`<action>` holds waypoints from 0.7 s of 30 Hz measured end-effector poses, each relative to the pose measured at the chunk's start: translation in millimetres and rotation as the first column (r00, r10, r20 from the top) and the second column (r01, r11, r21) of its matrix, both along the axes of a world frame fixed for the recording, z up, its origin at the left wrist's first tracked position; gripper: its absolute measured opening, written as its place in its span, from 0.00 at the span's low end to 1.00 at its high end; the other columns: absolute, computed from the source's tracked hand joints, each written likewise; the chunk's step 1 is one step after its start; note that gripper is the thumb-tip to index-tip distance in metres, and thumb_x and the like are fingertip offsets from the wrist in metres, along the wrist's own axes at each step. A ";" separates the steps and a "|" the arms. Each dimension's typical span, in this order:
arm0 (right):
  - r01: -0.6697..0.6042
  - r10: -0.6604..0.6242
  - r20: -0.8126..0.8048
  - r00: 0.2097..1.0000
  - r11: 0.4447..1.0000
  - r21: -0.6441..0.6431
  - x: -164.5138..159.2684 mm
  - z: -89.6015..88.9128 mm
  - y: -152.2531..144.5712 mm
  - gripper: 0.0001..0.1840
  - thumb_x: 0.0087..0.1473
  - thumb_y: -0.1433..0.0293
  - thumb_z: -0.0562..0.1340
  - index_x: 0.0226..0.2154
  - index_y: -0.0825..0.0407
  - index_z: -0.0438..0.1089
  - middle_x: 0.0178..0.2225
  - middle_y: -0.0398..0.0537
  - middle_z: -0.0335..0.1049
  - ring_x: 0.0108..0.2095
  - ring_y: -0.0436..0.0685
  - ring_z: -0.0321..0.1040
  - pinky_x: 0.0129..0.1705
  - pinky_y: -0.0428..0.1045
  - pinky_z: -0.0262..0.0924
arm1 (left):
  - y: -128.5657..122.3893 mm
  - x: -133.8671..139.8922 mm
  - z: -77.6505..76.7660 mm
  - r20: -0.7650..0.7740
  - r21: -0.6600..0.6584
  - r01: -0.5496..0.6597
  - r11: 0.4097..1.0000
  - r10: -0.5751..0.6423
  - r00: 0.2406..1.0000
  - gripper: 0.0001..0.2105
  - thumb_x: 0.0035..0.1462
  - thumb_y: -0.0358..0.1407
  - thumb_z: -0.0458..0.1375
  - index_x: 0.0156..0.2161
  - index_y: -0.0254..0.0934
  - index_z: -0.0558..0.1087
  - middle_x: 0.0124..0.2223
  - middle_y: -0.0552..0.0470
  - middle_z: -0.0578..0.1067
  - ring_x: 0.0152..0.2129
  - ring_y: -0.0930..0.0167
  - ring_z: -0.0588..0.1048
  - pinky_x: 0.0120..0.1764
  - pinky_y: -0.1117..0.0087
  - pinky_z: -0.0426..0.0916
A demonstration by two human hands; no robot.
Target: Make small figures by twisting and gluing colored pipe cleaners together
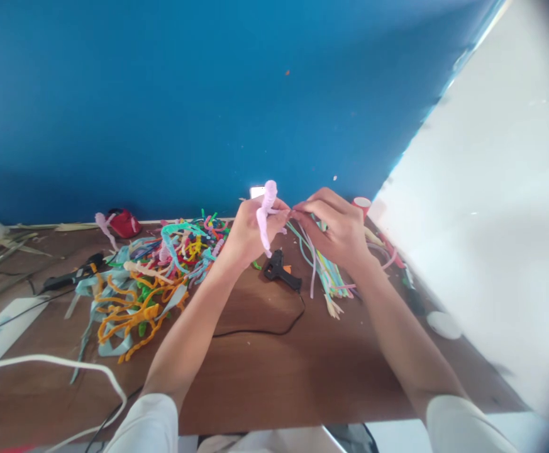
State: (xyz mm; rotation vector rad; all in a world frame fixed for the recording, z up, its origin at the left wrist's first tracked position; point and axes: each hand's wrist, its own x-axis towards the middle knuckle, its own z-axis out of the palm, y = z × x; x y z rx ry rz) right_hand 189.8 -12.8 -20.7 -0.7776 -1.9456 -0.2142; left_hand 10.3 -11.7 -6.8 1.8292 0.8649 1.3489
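Observation:
My left hand [248,229] is closed around a pale pink figure twisted from pipe cleaners [266,211], held up above the table. It has a rounded top and limbs that hang down past my fingers. My right hand [333,226] meets the left at the fingertips, its thumb and fingers pinched together beside the figure. Whatever lies in that pinch is too small to make out. Below the hands a black glue gun [281,272] rests on the table. Under my right hand lies a bundle of pastel pipe cleaners [328,274].
A heap of colourful bent pipe cleaners [142,311] covers the left of the table [274,377]. A red pouch-like object [124,223] sits behind it. A black cord [255,331] trails from the glue gun. A white cable [66,361] loops at front left. A blue wall [208,113] stands behind.

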 end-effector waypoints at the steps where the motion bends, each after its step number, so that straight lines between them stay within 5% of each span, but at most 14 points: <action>1: 0.022 -0.022 -0.008 1.000 1.000 -0.018 -1.3 0.3 -0.7 0.05 0.62 0.68 0.59 0.37 0.48 0.72 0.34 0.49 0.71 0.33 0.54 0.66 0.35 0.50 0.56 | -0.2 0.5 -1.1 -0.030 0.052 -0.022 0.998 0.024 0.999 0.07 0.56 0.36 0.61 0.30 0.35 0.72 0.23 0.55 0.68 0.20 0.76 0.65 0.23 0.74 0.59; 5: 0.059 -0.070 -0.069 0.995 0.986 -0.157 -8.5 2.9 -4.9 0.13 0.63 0.67 0.57 0.26 0.50 0.64 0.24 0.42 0.61 0.25 0.51 0.55 0.29 0.49 0.47 | -3.0 -0.2 -2.3 -0.187 0.305 -0.172 0.937 0.236 0.954 0.04 0.58 0.34 0.57 0.32 0.36 0.70 0.22 0.56 0.67 0.19 0.76 0.61 0.24 0.73 0.55; 10: -0.208 0.073 -0.316 0.946 0.884 -0.418 -17.4 6.7 -10.8 0.18 0.62 0.64 0.58 0.22 0.50 0.59 0.20 0.38 0.52 0.23 0.49 0.47 0.27 0.48 0.42 | -5.5 -11.3 3.7 -0.390 0.586 -0.084 0.806 0.371 0.843 0.05 0.53 0.27 0.56 0.36 0.37 0.71 0.27 0.55 0.72 0.21 0.75 0.65 0.26 0.72 0.55; 12: -0.394 0.097 -0.502 0.859 0.752 -0.529 -18.9 7.3 -11.3 0.19 0.60 0.63 0.59 0.21 0.51 0.59 0.20 0.37 0.49 0.22 0.48 0.44 0.25 0.48 0.39 | -5.1 -14.4 4.8 -0.404 0.641 -0.054 0.766 0.396 0.825 0.06 0.53 0.27 0.56 0.37 0.38 0.70 0.27 0.55 0.73 0.22 0.74 0.66 0.26 0.72 0.55; 17: -0.829 -0.026 -0.841 0.540 0.157 -0.537 -18.9 6.4 -9.1 0.17 0.51 0.64 0.62 0.19 0.50 0.55 0.18 0.34 0.40 0.18 0.46 0.33 0.19 0.47 0.33 | -8.6 -15.2 5.2 -0.402 0.753 0.054 0.656 0.393 0.827 0.03 0.57 0.28 0.55 0.33 0.38 0.68 0.28 0.56 0.74 0.21 0.75 0.66 0.28 0.71 0.56; 19: -0.866 -0.046 -0.869 0.492 0.081 -0.494 -20.0 6.3 -9.5 0.17 0.51 0.64 0.62 0.18 0.50 0.56 0.18 0.33 0.40 0.18 0.46 0.34 0.18 0.46 0.34 | -10.3 -15.4 5.7 -0.404 0.746 0.058 0.663 0.382 0.831 0.04 0.58 0.29 0.54 0.33 0.38 0.68 0.28 0.55 0.74 0.22 0.75 0.66 0.28 0.71 0.56; 21: -0.856 -0.022 -0.868 0.497 0.151 -0.494 -22.3 6.9 -11.0 0.17 0.52 0.63 0.63 0.19 0.50 0.59 0.18 0.34 0.42 0.18 0.45 0.36 0.19 0.46 0.35 | -9.8 -15.3 5.6 -0.367 0.684 -0.003 0.730 0.348 0.863 0.03 0.59 0.31 0.55 0.34 0.38 0.69 0.28 0.55 0.74 0.22 0.75 0.66 0.28 0.72 0.57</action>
